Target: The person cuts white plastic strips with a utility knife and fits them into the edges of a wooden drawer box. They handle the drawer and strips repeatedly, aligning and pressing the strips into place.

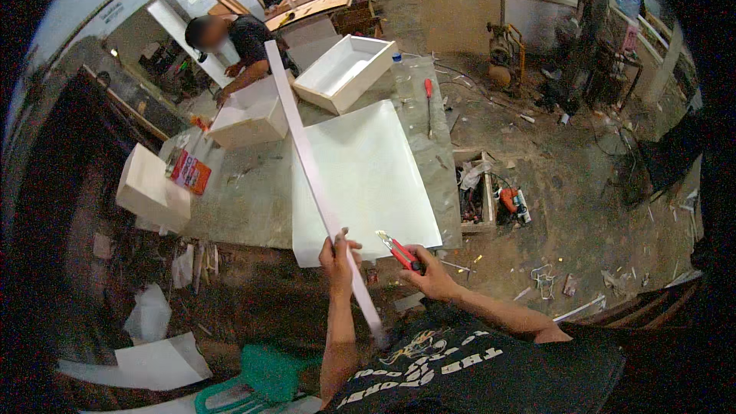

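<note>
Shows red and black on the cutter (401,253), pinkish white along the strip (308,161), white across the sheet (368,180), cream on 3 boxes (153,190), white print on a black shirt (491,376).

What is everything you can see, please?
table: 1, greyish, centre
sheet: 1, white, on table
strip: 1, whitish, over sheet
knife: 1, red, lower centre
boxes: 3, pale, on table
container: 1, red, table's left
screwdriver: 1, red, table's right
crate: 1, brown, right of table
tool: 1, orange, beside crate
workbench: 1, brown, background
people: 2, dark-clad, beyond table
chair: 1, green, lower left
left hand: 1, bare, holding strip
right hand: 1, bare, holding knife
</note>
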Demonstrator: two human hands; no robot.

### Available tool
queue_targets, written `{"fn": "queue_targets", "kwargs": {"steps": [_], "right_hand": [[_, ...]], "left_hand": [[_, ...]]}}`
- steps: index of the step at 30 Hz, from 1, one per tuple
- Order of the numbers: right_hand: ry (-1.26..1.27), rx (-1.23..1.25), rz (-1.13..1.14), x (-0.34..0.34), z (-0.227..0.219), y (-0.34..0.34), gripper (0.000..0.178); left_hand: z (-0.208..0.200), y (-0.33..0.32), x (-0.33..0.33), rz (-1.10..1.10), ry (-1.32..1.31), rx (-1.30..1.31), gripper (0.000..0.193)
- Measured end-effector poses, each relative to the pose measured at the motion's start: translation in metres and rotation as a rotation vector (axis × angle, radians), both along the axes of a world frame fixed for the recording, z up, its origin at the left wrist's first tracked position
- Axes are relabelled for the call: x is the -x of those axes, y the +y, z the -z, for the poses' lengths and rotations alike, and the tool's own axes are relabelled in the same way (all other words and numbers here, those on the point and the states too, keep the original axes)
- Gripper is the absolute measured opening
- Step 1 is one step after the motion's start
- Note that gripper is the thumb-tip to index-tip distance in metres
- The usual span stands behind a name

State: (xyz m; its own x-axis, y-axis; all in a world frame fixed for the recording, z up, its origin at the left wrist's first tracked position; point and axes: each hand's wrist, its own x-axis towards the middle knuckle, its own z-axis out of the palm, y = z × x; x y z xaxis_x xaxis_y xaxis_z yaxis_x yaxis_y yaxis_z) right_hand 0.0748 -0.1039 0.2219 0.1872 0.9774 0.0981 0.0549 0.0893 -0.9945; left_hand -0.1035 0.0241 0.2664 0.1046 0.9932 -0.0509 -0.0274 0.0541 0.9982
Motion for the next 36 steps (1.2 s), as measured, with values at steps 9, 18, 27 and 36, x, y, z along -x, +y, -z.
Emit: {"fn": "queue_targets", "kwargs": {"steps": [9, 18, 27, 36], "right_hand": [[-0.041, 0.255, 0.478, -0.016, 0.012, -0.028, 0.041], [0.108, 0.270, 1.014, -0.007, 0.025, -0.070, 0.054], [-0.033, 0.268, 1.369, 0.052, 0.036, -0.063, 0.055], [0.209, 0.122, 1.460, 0.095, 0.037, -0.088, 0.042]], "left_hand": [[0.023, 0.029, -0.155, 0.242, -0.261, 0.018, 0.044], [0.030, -0.032, -0.232, 0.580, -0.259, 0.046, 0.030], [0.045, -0.044, -0.225, 0.875, -0.052, -0.035, 0.031], [0.078, -0.078, -0.165, 1.496, -0.043, 0.026, 0.053]]}}
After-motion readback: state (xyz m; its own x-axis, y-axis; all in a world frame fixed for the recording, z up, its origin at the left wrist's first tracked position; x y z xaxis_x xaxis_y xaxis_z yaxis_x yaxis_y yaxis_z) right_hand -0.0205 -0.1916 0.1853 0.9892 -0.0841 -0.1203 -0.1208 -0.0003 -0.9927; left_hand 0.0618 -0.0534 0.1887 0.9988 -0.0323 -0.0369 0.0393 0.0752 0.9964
